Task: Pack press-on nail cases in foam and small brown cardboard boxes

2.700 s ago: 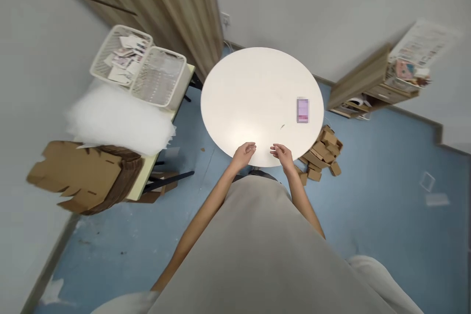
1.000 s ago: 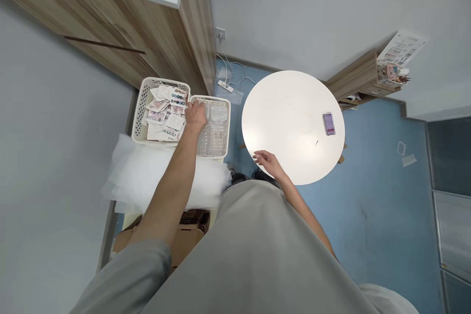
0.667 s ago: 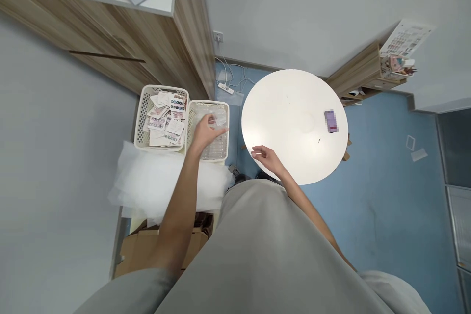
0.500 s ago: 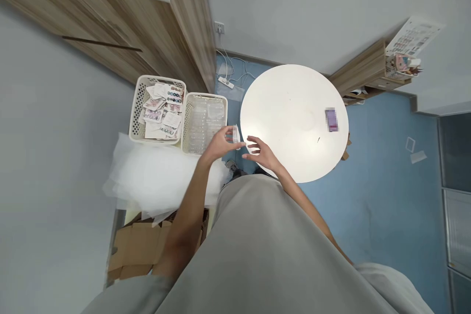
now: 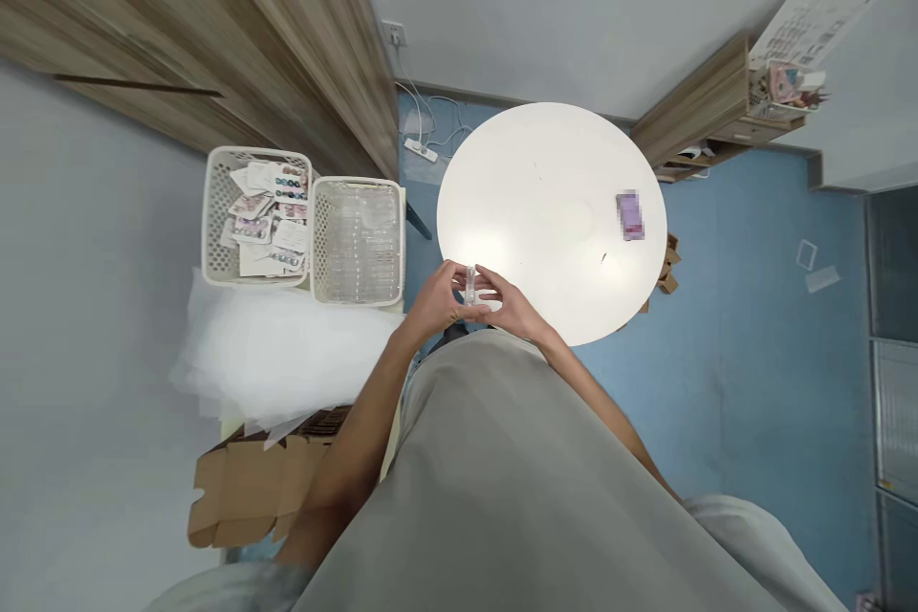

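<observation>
Between my two hands is a small clear plastic box (image 5: 469, 287), standing on edge just in front of my body, near the rim of the round white table (image 5: 545, 201). My left hand (image 5: 434, 306) grips it from the left, thumb below and fingers above. From the other side my right hand (image 5: 513, 308) closes on it too, its fingertips meeting those of the left. Whether the box contains anything is too small to tell. To the left, a white basket (image 5: 402, 239) holds many similar clear plastic boxes (image 5: 359, 244).
Another white basket (image 5: 207, 210) holds small cards with beads or hair ornaments (image 5: 269, 220). Below lie white translucent bags (image 5: 287, 354) and brown cardboard boxes (image 5: 251, 488). A blurred purple item (image 5: 630, 215) rests on the table. A power strip (image 5: 420, 150) with cables lies on the floor.
My right hand has come in from the right and now touches the clear plastic box with my left. The whole view has shifted slightly, with the baskets now farther left.
</observation>
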